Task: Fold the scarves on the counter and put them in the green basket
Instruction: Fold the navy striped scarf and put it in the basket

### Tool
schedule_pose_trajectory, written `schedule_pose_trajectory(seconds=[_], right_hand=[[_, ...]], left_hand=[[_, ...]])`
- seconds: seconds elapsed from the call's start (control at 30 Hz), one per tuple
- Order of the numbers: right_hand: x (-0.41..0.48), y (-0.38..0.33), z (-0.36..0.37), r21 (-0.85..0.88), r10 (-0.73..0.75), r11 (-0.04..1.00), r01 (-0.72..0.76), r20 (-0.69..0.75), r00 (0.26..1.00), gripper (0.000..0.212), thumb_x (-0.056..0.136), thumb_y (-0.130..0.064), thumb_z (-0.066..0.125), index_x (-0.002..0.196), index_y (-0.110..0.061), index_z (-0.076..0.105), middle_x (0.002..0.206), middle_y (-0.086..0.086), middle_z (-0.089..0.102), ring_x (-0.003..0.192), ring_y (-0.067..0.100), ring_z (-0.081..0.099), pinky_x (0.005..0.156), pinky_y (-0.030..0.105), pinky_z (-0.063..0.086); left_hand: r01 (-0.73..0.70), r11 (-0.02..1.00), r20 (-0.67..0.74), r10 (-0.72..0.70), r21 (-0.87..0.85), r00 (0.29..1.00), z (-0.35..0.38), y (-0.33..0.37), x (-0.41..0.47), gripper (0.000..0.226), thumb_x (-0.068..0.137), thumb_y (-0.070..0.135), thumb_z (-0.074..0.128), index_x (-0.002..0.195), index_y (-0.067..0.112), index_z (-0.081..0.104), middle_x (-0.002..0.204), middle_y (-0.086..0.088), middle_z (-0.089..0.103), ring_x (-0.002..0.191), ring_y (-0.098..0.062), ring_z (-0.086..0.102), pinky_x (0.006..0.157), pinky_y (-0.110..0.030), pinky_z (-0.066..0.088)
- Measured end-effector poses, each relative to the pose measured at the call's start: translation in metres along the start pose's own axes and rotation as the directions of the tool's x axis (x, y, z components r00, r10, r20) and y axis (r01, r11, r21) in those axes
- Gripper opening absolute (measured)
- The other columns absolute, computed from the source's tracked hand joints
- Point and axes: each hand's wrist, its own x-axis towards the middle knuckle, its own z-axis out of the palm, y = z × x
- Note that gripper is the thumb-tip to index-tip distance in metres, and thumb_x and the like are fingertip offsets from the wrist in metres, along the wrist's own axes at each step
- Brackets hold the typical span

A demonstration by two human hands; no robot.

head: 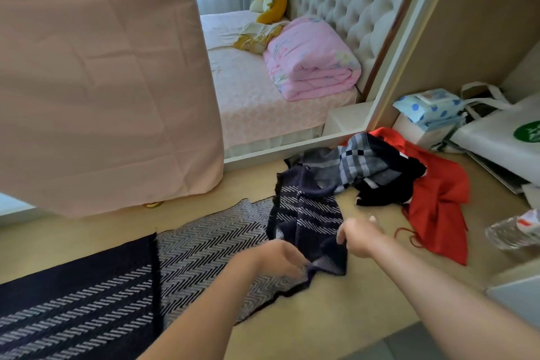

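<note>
A pale counter (pixel 336 316) carries everything; across its left and centre a long navy patterned scarf (pixel 204 242) lies spread flat, presumably to give clean fold lines. Behind it wait a grey plaid scarf (pixel 362 166) and a red scarf (pixel 438 199), heaped together. The left hand (pixel 277 257) and right hand (pixel 358 238) each pinch the navy scarf's bunched end, probably to fold it. No green basket shows
</note>
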Motion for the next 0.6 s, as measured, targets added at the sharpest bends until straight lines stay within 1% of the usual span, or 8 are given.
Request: schedule_pose_trajectory(seconds=[0.07, 0.23, 0.3, 0.37, 0.43, 0.5, 0.53, 0.6], right_hand=[[-0.005, -0.010, 0.005, 0.035, -0.001, 0.999, 0.002, -0.020, 1.000, 0.046, 0.085, -0.003, 0.045, 0.108, -0.036, 0.068, 0.119, -0.012, 0.066, 0.119, 0.016, 0.055, 0.111, 0.039, 0.024], [-0.007, -0.048, 0.018, 0.221, -0.057, 0.972, 0.074, -0.080, 0.995, 0.058, 0.088, 0.004, 0.043, 0.127, -0.035, 0.062, 0.135, -0.007, 0.056, 0.124, 0.024, 0.052, 0.109, 0.034, 0.037], [-0.003, -0.058, 0.030, 0.257, -0.107, 0.959, 0.124, -0.076, 0.991, 0.051, 0.093, -0.003, 0.048, 0.131, -0.035, 0.057, 0.140, -0.008, 0.052, 0.124, 0.023, 0.053, 0.108, 0.037, 0.040], [0.005, -0.065, 0.046, 0.263, -0.127, 0.955, 0.138, -0.056, 0.990, 0.045, 0.098, -0.019, 0.052, 0.141, -0.032, 0.047, 0.145, -0.007, 0.046, 0.126, 0.022, 0.052, 0.102, 0.039, 0.046], [0.012, -0.069, 0.059, 0.208, -0.119, 0.970, 0.124, -0.036, 0.992, 0.055, 0.100, -0.031, 0.053, 0.150, -0.031, 0.031, 0.146, -0.002, 0.041, 0.125, 0.025, 0.051, 0.096, 0.040, 0.048], [0.021, -0.067, 0.068, 0.052, -0.107, 0.992, 0.111, -0.074, 0.992, 0.064, 0.099, -0.037, 0.053, 0.154, -0.029, 0.020, 0.142, 0.003, 0.040, 0.124, 0.026, 0.050, 0.096, 0.039, 0.044], [0.024, -0.065, 0.072, -0.007, -0.105, 0.994, 0.105, -0.119, 0.987, 0.063, 0.100, -0.036, 0.053, 0.153, -0.027, 0.021, 0.139, 0.004, 0.042, 0.122, 0.026, 0.051, 0.095, 0.039, 0.043], [0.033, -0.056, 0.077, -0.038, -0.120, 0.993, 0.115, -0.212, 0.970, 0.049, 0.100, -0.024, 0.051, 0.147, -0.025, 0.036, 0.130, 0.002, 0.050, 0.113, 0.024, 0.056, 0.092, 0.035, 0.043]], left_hand=[[0.038, 0.999, -0.016, -0.038, 0.008, 0.999, 0.004, -0.010, 0.004, 0.033, 0.089, 0.030, 0.067, 0.122, 0.029, 0.065, 0.121, 0.009, 0.066, 0.107, -0.009, 0.063, 0.101, -0.033, 0.049], [0.078, 0.990, -0.317, -0.038, 0.114, 0.948, -0.001, -0.036, 0.013, 0.032, 0.096, 0.016, 0.056, 0.127, 0.017, 0.062, 0.129, -0.002, 0.062, 0.119, -0.020, 0.058, 0.102, -0.032, 0.046], [0.103, 0.987, -0.366, -0.051, 0.124, 0.929, 0.000, -0.046, 0.017, 0.038, 0.096, 0.015, 0.053, 0.134, 0.021, 0.055, 0.133, -0.002, 0.057, 0.119, -0.021, 0.056, 0.100, -0.033, 0.047], [0.135, 0.979, -0.402, -0.063, 0.155, 0.913, 0.004, -0.054, 0.024, 0.042, 0.096, 0.019, 0.054, 0.137, 0.026, 0.050, 0.133, -0.002, 0.053, 0.117, -0.022, 0.054, 0.095, -0.034, 0.048], [0.172, 0.966, -0.424, -0.075, 0.195, 0.902, 0.010, -0.056, 0.032, 0.044, 0.096, 0.025, 0.054, 0.139, 0.028, 0.044, 0.130, -0.003, 0.052, 0.115, -0.024, 0.053, 0.093, -0.039, 0.049], [0.201, 0.953, -0.461, -0.076, 0.228, 0.884, 0.014, -0.056, 0.041, 0.047, 0.096, 0.029, 0.055, 0.140, 0.028, 0.040, 0.124, -0.004, 0.056, 0.110, -0.027, 0.056, 0.088, -0.041, 0.051], [0.222, 0.940, -0.490, -0.070, 0.259, 0.869, 0.015, -0.056, 0.047, 0.048, 0.095, 0.031, 0.056, 0.140, 0.027, 0.039, 0.122, -0.005, 0.058, 0.108, -0.027, 0.058, 0.086, -0.040, 0.051], [0.270, 0.903, -0.552, -0.043, 0.336, 0.832, 0.013, -0.056, 0.060, 0.057, 0.095, 0.032, 0.056, 0.146, 0.027, 0.031, 0.124, -0.004, 0.059, 0.107, -0.027, 0.060, 0.081, -0.038, 0.051]])
